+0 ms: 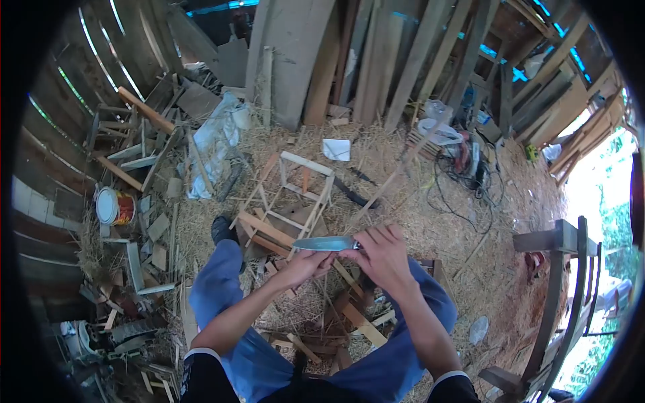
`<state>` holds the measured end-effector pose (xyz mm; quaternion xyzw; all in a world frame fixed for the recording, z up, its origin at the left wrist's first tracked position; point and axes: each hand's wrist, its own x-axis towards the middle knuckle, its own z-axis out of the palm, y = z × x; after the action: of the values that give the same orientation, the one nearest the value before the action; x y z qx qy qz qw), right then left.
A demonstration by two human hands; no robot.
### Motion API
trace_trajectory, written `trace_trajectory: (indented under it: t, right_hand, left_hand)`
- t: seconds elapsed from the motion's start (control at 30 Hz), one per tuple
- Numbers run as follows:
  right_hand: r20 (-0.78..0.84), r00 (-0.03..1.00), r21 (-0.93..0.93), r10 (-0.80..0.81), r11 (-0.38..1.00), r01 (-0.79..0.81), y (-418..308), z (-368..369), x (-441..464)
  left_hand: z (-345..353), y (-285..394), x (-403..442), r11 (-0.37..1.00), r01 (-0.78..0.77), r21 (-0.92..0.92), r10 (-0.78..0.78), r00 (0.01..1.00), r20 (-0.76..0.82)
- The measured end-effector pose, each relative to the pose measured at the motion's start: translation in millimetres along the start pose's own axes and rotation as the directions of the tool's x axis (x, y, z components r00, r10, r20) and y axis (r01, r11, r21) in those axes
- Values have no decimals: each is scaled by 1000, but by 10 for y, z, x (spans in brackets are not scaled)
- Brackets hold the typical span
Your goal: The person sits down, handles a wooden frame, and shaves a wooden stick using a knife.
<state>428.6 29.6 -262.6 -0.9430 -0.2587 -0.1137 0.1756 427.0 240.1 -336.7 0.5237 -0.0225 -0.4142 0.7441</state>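
A knife (325, 243) with a broad grey blade lies across the space between my hands, its tip pointing left. My right hand (384, 258) is closed round its handle. Just below the blade, my left hand (307, 266) is closed with the fingers curled; what it grips, if anything, is too small to make out. Beyond the hands a small wooden frame (306, 163) of thin strips, like a little stool or chair, stands on the straw-strewn ground. Its near legs reach close to my left hand.
Wood offcuts (359, 319) lie between my legs. To the left are a paint bucket (115, 206) and piled broken wood. Boards (289, 64) lean at the back. Power tools and cables (474, 164) lie at the back right; a dark wooden chair (557, 302) is at the right.
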Motion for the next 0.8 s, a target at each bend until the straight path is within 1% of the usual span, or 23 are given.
trace_trajectory:
  t: [0.03,0.07,0.13,0.17,0.3,0.47,0.63,0.67,0.73,0.8]
  right_hand:
    - [-20,999,-27,-29,999,29,-1,26,53]
    - [-42,998,-55,-53,997,51,-7,52,96]
    - [-40,999,-50,-36,998,34,-54,96,161]
    - [-45,998,-47,-32,998,30,-80,96,188]
    - [-55,998,-48,-23,999,21,-85,123,169]
    - [-119,993,-24,-9,1000,6,-100,46,124]
    - [-196,980,-36,16,999,-24,-83,-4,90]
    - [-207,978,-51,18,998,-30,-90,-24,73]
    - [-233,972,-75,-13,997,-5,-39,-56,145]
    - [-246,969,-75,-8,997,-11,-34,-42,111]
  left_hand:
    - [-32,-77,12,982,-58,-178,71,995,69]
    - [-37,-114,-17,966,-61,-250,77,996,54]
    - [54,20,-116,919,-68,-388,92,995,42]
    - [39,39,-148,905,-64,-421,114,989,93]
    - [-19,99,-199,930,-60,-363,109,987,116]
    - [-87,153,-230,946,51,-321,21,976,216]
    - [47,285,-313,950,90,-298,-35,982,187]
    - [63,315,-307,954,81,-289,-33,985,169]
    - [4,337,-273,961,49,-273,11,977,213]
    - [-29,341,-269,968,65,-242,-2,968,251]
